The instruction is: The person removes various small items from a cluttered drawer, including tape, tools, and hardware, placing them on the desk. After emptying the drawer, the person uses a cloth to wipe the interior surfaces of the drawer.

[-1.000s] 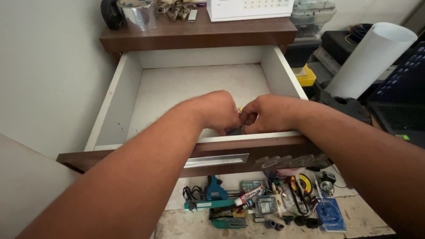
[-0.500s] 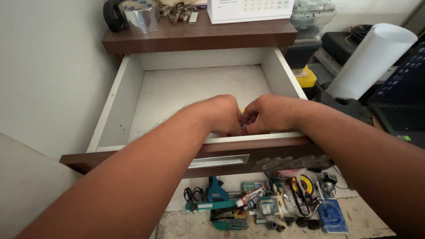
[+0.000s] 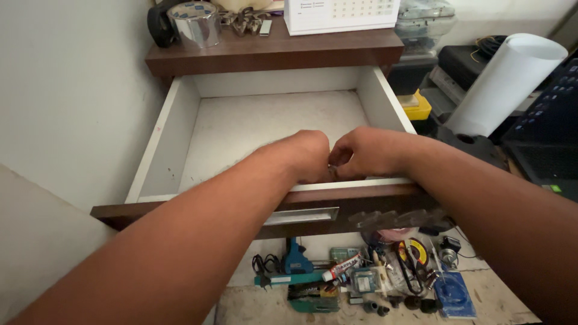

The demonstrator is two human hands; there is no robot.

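A white drawer (image 3: 161,147) with a dark wooden front (image 3: 198,210) stands pulled out, and its floor (image 3: 259,117) is bare. My left hand (image 3: 308,154) and my right hand (image 3: 365,150) meet knuckle to knuckle just inside the drawer's front edge. Their fingers curl down and inward. Anything between the fingertips is hidden by the hands themselves. Both forearms reach in from the bottom of the view and cross over the drawer front.
On the wooden top sit a silver tape roll (image 3: 194,23) and a white desk calendar (image 3: 340,13). A white paper roll (image 3: 506,81), a yellow box (image 3: 416,107) and dark equipment (image 3: 545,132) crowd the right. Several small tools and a glue tube (image 3: 361,277) lie on the floor below.
Both hands stay pressed together at the drawer's front, having shifted only slightly. The drawer is still open.
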